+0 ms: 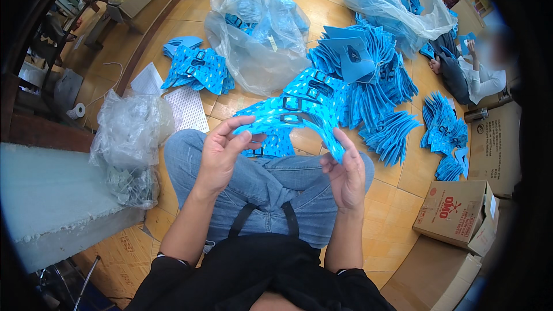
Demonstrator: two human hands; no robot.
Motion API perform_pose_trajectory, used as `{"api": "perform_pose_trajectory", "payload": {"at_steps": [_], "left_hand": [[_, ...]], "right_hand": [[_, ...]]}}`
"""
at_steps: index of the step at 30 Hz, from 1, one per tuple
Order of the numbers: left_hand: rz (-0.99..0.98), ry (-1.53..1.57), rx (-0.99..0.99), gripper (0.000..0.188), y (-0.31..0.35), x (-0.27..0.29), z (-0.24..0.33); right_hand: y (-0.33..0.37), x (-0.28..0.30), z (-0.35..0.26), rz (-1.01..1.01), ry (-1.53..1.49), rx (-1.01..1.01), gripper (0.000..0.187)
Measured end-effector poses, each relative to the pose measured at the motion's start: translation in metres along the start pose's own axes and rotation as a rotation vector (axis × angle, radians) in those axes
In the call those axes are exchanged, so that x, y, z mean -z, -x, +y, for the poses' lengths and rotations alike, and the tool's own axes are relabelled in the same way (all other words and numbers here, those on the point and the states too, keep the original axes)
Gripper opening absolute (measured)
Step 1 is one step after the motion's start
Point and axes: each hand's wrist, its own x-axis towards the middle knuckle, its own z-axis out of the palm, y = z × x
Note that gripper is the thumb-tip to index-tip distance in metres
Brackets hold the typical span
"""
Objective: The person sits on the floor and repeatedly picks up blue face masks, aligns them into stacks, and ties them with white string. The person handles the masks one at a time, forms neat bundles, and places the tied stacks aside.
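Note:
Between my two hands a flat blue printed piece (265, 120) is held up over my lap, bent into an arch. It has small light flecks and a black-framed opening in its middle. My left hand (223, 152) pinches one end between thumb and fingers. The other end is gripped by my right hand (347, 177), its fingers partly behind the piece. Just beyond lie similar printed pieces (313, 87) with black-framed openings, overlapping one another. Part of another such piece (275, 145) shows beneath the held one, near my crossed legs.
Large blue stacks (368, 75) lie ahead to the right, a smaller pile (199, 69) ahead to the left. Clear plastic bags (259, 60) hold more. Crumpled plastic (127, 144) and a printed sheet (187, 109) lie left. Cardboard boxes (455, 213) and a seated person (481, 78) are right.

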Motion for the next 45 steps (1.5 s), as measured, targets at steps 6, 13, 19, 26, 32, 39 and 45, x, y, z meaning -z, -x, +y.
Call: {"api": "perform_pose_trajectory", "payload": {"at_steps": [6, 13, 19, 26, 32, 39, 45], "left_hand": [[0.029, -0.018, -0.031, 0.025, 0.001, -0.003, 0.001], [0.043, -0.11, 0.088, 0.021, -0.013, 0.003, -0.01], [0.008, -0.287, 0.164, 0.024, -0.011, 0.002, -0.044], [0.143, -0.198, -0.076, 0.021, -0.017, 0.012, -0.039], [0.112, -0.363, 0.018, 0.019, -0.021, 0.01, -0.045], [0.091, -0.29, 0.327, 0.036, -0.02, 0.014, -0.036], [0.142, -0.225, 0.257, 0.04, -0.021, 0.011, -0.059]], "right_hand": [[-0.006, -0.002, 0.001, 0.1, 0.227, 0.154, 0.062], [-0.007, 0.007, 0.004, -0.052, 0.256, 0.023, 0.044], [-0.006, -0.021, 0.032, -0.055, 0.108, -0.041, 0.027], [-0.017, 0.004, 0.042, 0.131, 0.182, 0.069, 0.026], [-0.02, 0.025, 0.037, 0.122, 0.263, 0.145, 0.026], [-0.022, 0.041, 0.05, 0.071, 0.296, -0.068, 0.033], [-0.05, 0.057, 0.047, 0.119, 0.147, 0.016, 0.036]]}}
